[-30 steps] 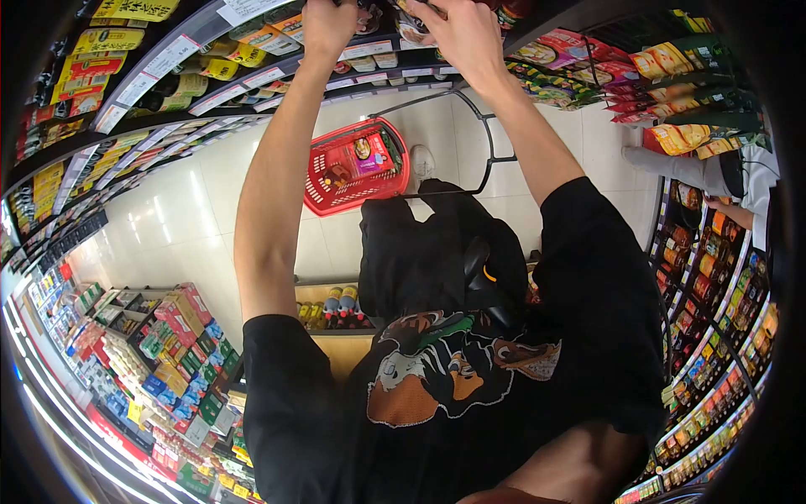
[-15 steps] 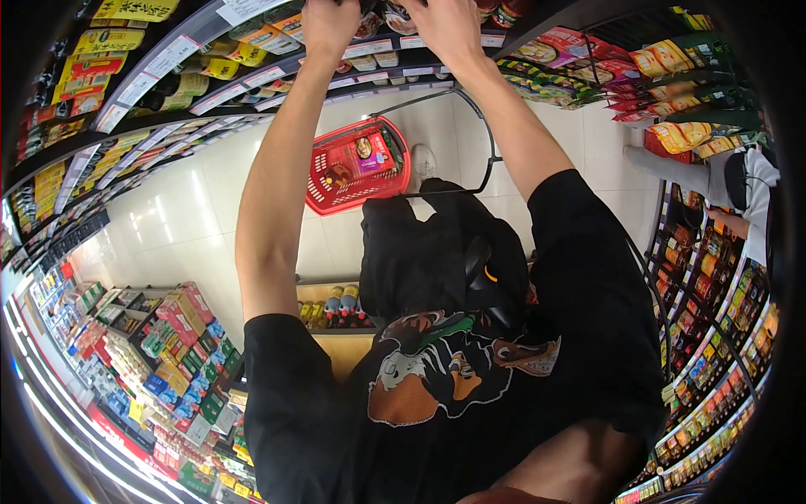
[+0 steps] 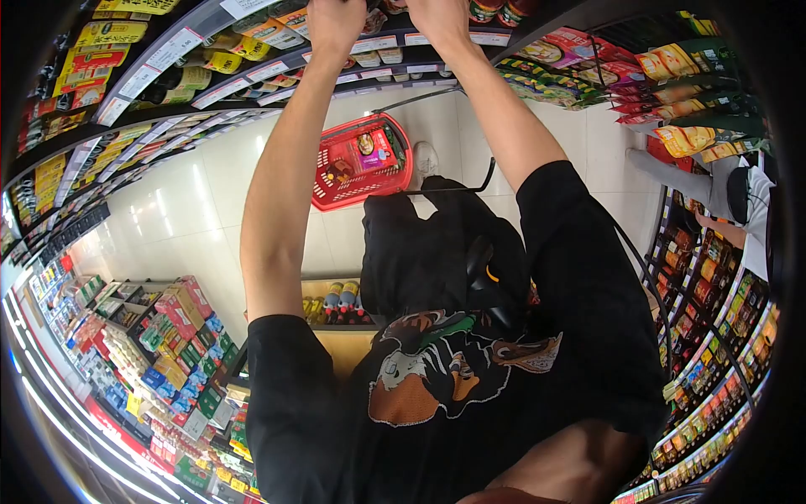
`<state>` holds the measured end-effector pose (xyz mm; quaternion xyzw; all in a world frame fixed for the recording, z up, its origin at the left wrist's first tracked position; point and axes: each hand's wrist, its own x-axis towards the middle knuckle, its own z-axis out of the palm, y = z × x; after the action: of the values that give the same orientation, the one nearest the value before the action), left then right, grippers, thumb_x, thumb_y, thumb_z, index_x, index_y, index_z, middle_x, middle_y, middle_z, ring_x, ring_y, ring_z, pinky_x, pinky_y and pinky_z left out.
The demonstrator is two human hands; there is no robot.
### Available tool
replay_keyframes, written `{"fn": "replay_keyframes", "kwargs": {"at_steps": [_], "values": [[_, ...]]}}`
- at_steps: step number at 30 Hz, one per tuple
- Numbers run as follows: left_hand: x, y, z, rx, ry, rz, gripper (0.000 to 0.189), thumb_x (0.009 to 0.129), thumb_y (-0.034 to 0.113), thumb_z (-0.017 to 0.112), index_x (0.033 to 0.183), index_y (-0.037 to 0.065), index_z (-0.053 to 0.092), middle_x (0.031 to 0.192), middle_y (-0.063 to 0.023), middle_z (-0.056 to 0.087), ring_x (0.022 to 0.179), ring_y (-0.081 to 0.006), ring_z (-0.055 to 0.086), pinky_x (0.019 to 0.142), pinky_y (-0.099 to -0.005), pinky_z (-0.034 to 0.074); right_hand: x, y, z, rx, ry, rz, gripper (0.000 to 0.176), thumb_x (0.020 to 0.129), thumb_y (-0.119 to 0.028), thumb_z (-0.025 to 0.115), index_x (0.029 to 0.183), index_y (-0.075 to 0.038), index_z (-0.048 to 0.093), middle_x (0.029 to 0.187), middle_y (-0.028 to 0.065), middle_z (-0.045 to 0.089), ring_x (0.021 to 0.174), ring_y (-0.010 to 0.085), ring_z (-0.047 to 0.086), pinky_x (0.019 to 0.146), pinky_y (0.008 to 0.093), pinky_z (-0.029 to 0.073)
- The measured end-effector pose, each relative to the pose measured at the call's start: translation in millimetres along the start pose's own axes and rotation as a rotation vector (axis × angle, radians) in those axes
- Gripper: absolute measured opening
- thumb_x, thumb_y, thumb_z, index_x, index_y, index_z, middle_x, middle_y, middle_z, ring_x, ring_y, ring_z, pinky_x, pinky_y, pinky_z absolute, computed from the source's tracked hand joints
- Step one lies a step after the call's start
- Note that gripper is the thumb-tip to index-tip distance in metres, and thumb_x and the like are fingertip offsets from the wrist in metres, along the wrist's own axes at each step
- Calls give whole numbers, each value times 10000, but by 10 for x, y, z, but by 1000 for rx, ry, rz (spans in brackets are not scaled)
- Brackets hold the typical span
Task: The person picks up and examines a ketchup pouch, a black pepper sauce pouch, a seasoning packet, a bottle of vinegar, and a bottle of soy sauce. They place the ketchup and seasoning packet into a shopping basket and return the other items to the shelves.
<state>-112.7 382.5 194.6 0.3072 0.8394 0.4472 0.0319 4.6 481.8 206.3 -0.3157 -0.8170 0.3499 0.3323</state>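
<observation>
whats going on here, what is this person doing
A person in a black T-shirt reaches both arms to a shop shelf. The left hand and right hand are at its front edge; the frame cuts off the fingers, so any grip is unclear. A red basket with a few packs sits on the floor.

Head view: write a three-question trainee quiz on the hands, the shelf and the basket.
1. True or false: the left hand and the right hand are both raised to the shelf.
2. Where is the red basket? A: on the floor. B: on a counter. C: hanging from an elbow.
3. Short answer: is the red basket empty or loaded?

Key: 1 true. 2 A. 3 loaded; packets lie in it.
</observation>
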Motion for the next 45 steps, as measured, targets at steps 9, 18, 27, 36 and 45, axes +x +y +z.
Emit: {"fn": "replay_keyframes", "kwargs": {"at_steps": [9, 18, 27, 36, 45], "values": [[-12, -71, 8, -106, -13, 85, 334, 880, 171, 575, 1037, -121, 621, 907, -340, 659, 892, -485, 640, 840, -488, 484, 196, 276, 304, -259, -43, -102, 337, 914, -296, 649, 1130, -36, 642, 1025, 268, 672, 933, 466, 635, 799, 554, 497], [26, -181, 37, -106, -35, 128, 331, 873, 152, 576, 1046, -128, 610, 938, -346, 656, 917, -481, 637, 837, -476, 488, 326, 325, 261, -166, -186, -114, 338, 929, -294, 621, 1082, 8, 625, 989, 304, 654, 943, 481, 622, 803, 540, 492], [108, -211, 89, -136, -41, 162, 329, 870, 128, 569, 1105, -99, 602, 991, -330, 663, 959, -475, 639, 859, -468, 492, 364, 584, 574, -153, -128, -115, 380, 936, -289, 619, 1155, 21, 620, 1101, 312, 637, 1063, 477, 589, 916, 527, 462], [59, -68, -20, -315, -182, -72, 330, 890, 138, 573, 1130, -87, 602, 989, -298, 678, 943, -433, 653, 869, -445, 492, 326, 482, 488, -79, -114, -104, 413, 944, -291, 612, 1212, 24, 601, 1166, 314, 622, 1121, 479, 568, 951, 519, 452], [104, -200, 10, -113, -58, 73, 377, 900, 190, 579, 1167, -74, 609, 1050, -316, 673, 1000, -441, 648, 907, -437, 480, 453, 570, 777, -89, -281, -64, 458, 977, -351, 544, 1233, 25, 597, 1215, 287, 624, 1165, 433, 573, 997, 485, 444]]}}
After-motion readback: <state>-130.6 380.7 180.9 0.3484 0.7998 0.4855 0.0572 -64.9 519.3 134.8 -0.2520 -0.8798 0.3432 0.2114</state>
